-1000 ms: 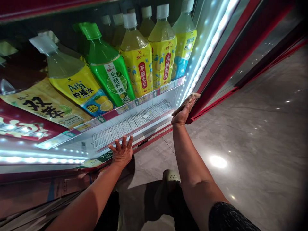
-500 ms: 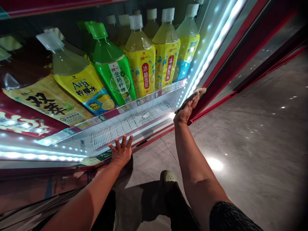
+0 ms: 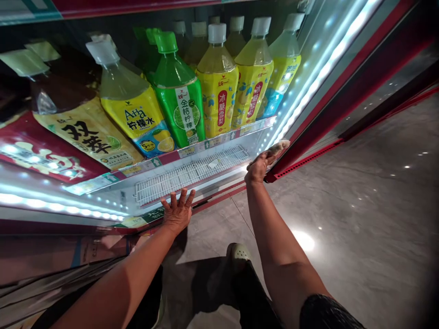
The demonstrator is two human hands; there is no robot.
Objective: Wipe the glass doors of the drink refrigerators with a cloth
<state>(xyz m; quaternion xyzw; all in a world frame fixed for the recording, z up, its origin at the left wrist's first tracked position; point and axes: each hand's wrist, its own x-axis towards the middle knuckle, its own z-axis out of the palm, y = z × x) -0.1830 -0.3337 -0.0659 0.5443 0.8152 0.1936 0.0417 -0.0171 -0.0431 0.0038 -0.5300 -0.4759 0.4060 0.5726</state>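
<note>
Right hand point(image 3: 258, 167) presses a cloth point(image 3: 278, 146) flat against the cooler's lit right frame, mid-frame — keep it flat, strokes overlapping. Left hand point(image 3: 178, 211), fingers spread and grasping nothing, braces on the lower ledge point(image 3: 144, 221).

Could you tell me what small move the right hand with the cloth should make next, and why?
Probably slide the cloth a little further along the fridge's lit side frame: the right hand presses it flat at the frame's lower corner, while the left hand braces open-palmed on the bottom ledge.
</note>
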